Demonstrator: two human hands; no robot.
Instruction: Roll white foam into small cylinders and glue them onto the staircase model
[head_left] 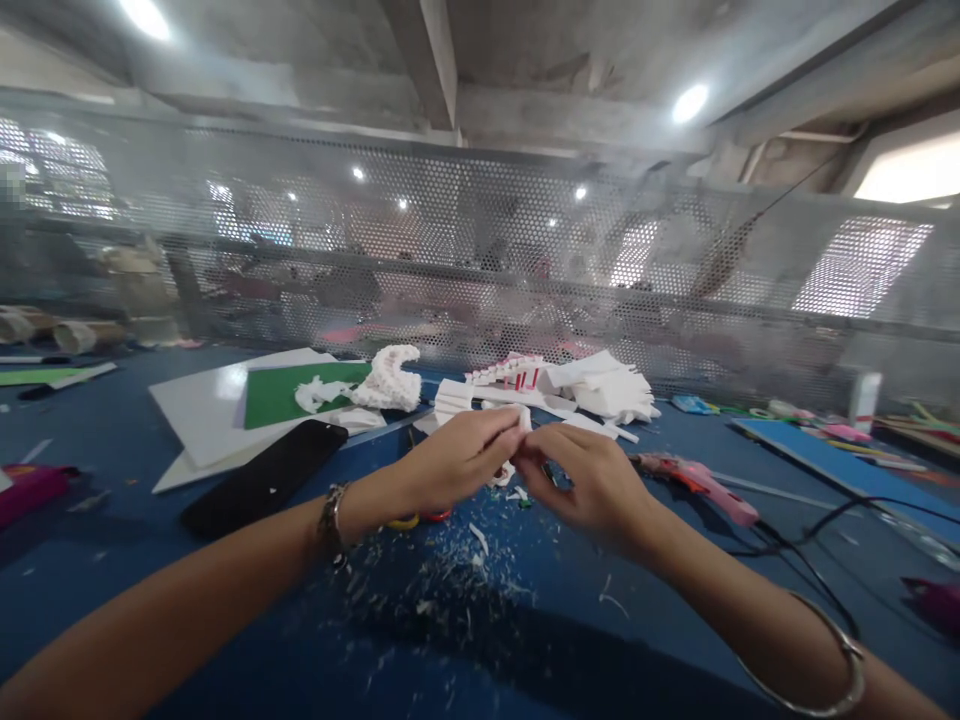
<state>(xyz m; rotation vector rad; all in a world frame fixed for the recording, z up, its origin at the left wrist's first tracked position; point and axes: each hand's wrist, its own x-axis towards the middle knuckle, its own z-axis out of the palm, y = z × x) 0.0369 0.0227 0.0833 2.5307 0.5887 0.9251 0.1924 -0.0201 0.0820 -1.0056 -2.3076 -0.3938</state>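
My left hand (463,452) and my right hand (592,480) meet over the middle of the table, fingers pinched together. Between their fingertips shows a small white piece (524,415), mostly covered, whose kind I cannot make out. Below them, white shavings and scraps (478,540) lie scattered on the blue tabletop (300,630). Part of a yellow ring (405,522) and an orange-red one peek out under my left hand. Just behind the hands stands a folded white piece (453,400). To the right of my right hand lies a pink glue gun (709,486) with a black cord.
At left are a black phone-like slab (266,478), white sheets (199,400), a green sheet (266,395) and a bumpy white curved model (394,380). White paper (604,385) is heaped behind. A blue board (840,465) lies right. A perforated metal screen (450,250) closes the back.
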